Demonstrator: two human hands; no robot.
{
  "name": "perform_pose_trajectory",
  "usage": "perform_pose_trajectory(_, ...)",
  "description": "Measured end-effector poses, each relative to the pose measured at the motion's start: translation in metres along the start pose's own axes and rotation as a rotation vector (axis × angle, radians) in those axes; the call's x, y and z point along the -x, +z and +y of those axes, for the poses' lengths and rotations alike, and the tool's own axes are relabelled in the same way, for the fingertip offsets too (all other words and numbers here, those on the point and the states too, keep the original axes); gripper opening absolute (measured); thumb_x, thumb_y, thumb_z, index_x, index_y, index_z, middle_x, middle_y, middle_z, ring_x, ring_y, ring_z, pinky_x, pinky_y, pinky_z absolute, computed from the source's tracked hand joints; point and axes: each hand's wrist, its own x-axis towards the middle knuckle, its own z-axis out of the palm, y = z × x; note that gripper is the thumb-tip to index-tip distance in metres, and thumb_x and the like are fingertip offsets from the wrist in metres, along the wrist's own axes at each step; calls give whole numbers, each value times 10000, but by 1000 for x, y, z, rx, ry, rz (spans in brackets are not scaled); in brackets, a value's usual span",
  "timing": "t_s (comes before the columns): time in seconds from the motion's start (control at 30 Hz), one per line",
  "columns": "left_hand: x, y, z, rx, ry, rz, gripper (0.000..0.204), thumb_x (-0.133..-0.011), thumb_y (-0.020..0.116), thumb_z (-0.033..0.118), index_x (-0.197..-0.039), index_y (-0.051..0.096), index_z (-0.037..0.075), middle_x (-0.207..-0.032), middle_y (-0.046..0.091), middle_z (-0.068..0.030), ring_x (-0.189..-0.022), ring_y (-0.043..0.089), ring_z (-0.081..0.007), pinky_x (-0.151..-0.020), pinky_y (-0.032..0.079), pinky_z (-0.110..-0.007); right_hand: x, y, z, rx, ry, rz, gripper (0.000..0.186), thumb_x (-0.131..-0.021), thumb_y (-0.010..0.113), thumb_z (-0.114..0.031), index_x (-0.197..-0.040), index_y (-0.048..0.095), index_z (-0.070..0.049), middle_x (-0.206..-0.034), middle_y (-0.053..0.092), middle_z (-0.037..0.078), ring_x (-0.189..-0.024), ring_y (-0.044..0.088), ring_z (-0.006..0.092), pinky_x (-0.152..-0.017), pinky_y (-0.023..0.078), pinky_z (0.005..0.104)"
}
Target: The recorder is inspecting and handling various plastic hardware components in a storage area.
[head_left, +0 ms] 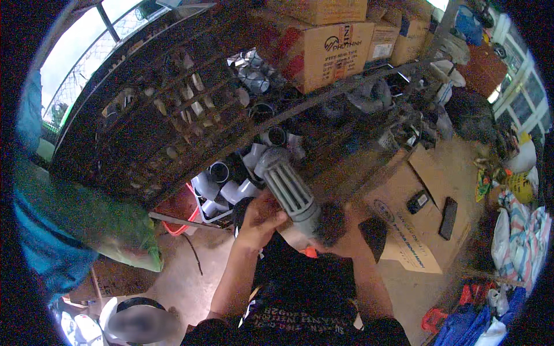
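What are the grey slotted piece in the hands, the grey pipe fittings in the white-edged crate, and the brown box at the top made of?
Grey slotted piece: probably plastic, fairly matt; the even grey colour and ribs look moulded.
Grey pipe fittings: likely smooth plastic, with soft highlights on the curves.
Brown box: apparently cardboard, dull, with printing and folded edges.

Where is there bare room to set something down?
Floor between the thin stick and left forearm; cardboard beyond the two black gadgets. Crowded: fittings by the left hand, and the rack past them.
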Motion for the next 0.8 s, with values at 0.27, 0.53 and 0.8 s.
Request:
perform_pose_trajectory(0.27,-24,25,-15,271,-29,-308,1186,-505,786,408,-1379,79,31,-1337,318,-233,-1229,329,-374,-1019,251,-451,-1,3,-23,-228,-41,0,849,-527,806,-296,-1221,374,-65,-1151,488,137,-1084,476,272,-929,388,386)
perform_pose_trajectory(0.53,13,14,-9,270,-11,-122,861,-708,624,465,-1320,263,-21,-1294,400,-197,-1206,390,-315,-1004,281,-440,-4,-32,-32,-141,81,-80,772,-637,716,-431,-1238,380,-83,-1205,482,98,-1148,415,262,-1037,192,422)
perform_pose_trajectory(0.8,22,-21,-7,-189,91,-6,789,-639,774,247,-1264,348,22,-1274,413,-91,-1082,492,-219,-940,373,-356,4,-8,-17,-243,19,-98,801,-504,815,-305,-1158,436,-40,-1077,544,117,-1002,535,253,-903,414,366)
